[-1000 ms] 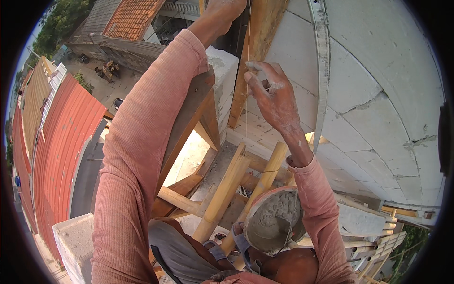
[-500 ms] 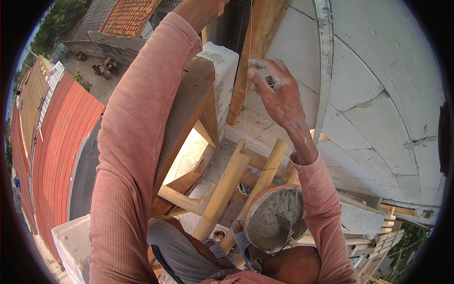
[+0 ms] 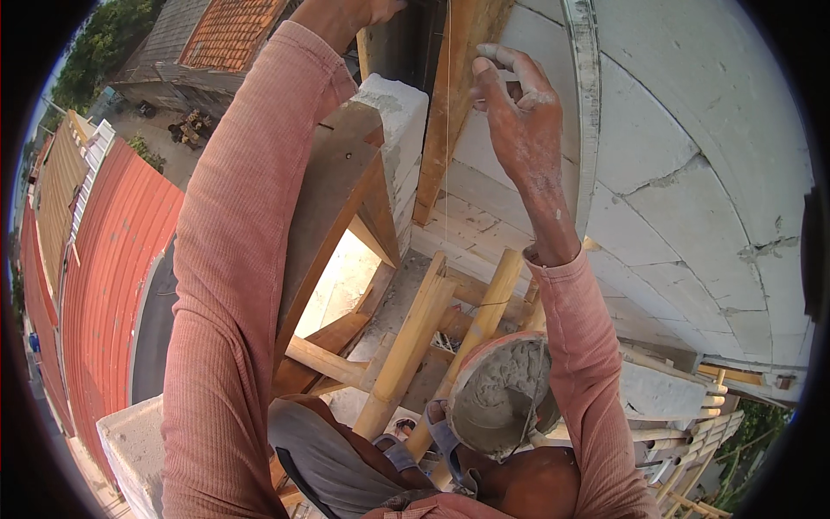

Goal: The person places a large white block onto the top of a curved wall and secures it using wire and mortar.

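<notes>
My left hand [image 3: 353,14] is at the top edge, partly cut off, so its grip cannot be made out. To the right of a taut thin string [image 3: 447,130], my right hand [image 3: 526,121] is raised, dusted with grey. Its fingers are loosely bent, with a small gap between thumb and forefinger and nothing seen in them. Behind the string stands a wooden post [image 3: 451,95]. A brown board frame [image 3: 333,186] runs below my left forearm, beside a pale block column [image 3: 396,117]. Below my right forearm sits a bucket of wet grey mortar [image 3: 493,394].
Bamboo poles [image 3: 402,355] form scaffolding beneath me, with a drop to the ground. On the right rises a pale block wall [image 3: 683,164], fronted by an upright metal-edged strip [image 3: 586,112]. A white block [image 3: 130,441] lies lower left, near red corrugated roofing [image 3: 112,285].
My right hand has moved up and to the right, farther from the string, its thumb and forefinger drawing closer together. My left hand has shifted slightly up and left.
</notes>
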### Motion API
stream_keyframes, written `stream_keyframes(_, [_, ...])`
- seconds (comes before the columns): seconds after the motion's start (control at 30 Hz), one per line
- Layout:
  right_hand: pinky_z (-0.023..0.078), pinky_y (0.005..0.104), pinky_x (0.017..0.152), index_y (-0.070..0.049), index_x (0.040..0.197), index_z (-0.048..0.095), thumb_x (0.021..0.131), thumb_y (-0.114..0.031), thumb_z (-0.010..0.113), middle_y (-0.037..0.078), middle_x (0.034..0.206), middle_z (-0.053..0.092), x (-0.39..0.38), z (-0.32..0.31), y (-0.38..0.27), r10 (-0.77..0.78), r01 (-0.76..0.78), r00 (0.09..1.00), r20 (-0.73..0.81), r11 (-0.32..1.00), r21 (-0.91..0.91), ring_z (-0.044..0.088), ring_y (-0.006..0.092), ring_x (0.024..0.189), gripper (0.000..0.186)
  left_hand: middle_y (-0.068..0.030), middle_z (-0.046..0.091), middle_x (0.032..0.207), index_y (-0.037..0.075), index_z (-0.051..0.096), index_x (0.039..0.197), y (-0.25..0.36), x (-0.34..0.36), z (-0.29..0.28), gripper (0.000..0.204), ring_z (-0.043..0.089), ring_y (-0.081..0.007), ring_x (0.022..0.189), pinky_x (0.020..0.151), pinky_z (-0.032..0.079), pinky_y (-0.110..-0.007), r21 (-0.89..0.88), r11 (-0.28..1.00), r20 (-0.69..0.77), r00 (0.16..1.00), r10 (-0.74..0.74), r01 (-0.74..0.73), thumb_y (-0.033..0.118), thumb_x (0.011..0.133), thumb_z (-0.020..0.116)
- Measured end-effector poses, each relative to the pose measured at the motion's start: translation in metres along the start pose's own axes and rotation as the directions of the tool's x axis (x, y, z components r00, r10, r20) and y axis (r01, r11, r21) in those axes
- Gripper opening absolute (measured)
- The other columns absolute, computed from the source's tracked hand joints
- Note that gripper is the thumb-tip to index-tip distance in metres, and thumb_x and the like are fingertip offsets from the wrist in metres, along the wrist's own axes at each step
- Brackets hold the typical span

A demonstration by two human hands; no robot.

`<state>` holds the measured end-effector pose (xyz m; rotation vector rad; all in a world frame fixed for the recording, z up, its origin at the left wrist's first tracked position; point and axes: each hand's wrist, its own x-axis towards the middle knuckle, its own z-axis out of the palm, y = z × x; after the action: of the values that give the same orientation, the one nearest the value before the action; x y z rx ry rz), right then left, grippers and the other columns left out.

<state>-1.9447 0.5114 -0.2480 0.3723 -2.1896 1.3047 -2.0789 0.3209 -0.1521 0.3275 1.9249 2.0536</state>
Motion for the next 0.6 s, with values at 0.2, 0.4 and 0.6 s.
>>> stream_keyframes(0.2, [0.056, 0.0363, 0.081, -0.006, 0.121, 0.072, 0.1, -0.026, 0.066, 0.015, 0.109, 0.069, 0.0, -0.013, 0.005, 0.016, -0.016, 1.0, -0.024, 1.0, -0.001, 0.069, 0.0227, 0.088, 0.03, -0.0044, 0.056, 0.149, 0.017, 0.064, 0.133, 0.001, -0.005, 0.011, 0.04, 0.046, -0.0231, 0.139, 0.113, 0.028, -0.043, -0.011, 1.0, -0.077, 0.997, 0.003, -0.004, 0.04, 0.101, 0.057])
stream_keyframes(0.4, [0.056, 0.0369, 0.084, -0.006, 0.121, 0.072, 0.099, -0.026, 0.066, 0.016, 0.112, 0.069, -0.01, -0.019, 0.012, 0.073, -0.073, 0.997, 0.022, 0.997, -0.019, 0.069, 0.0241, 0.092, 0.03, -0.0012, 0.064, 0.137, 0.02, 0.065, 0.13, 0.001, 0.01, 0.015, 0.034, 0.054, -0.0197, 0.127, 0.11, 0.031, -0.043, 0.063, 0.994, -0.135, 0.988, -0.08, 0.089, 0.036, 0.101, 0.058])
stream_keyframes(0.6, [0.056, 0.0372, 0.086, -0.006, 0.12, 0.073, 0.1, -0.026, 0.066, 0.016, 0.113, 0.069, -0.011, -0.014, 0.003, 0.104, -0.105, 0.989, 0.103, 0.994, 0.001, 0.069, 0.0247, 0.095, 0.029, -0.0031, 0.069, 0.127, 0.018, 0.065, 0.13, 0.007, 0.0, 0.001, 0.036, 0.061, -0.019, 0.117, 0.107, 0.035, -0.042, 0.117, 0.991, -0.103, 0.993, -0.052, 0.064, 0.038, 0.102, 0.054])
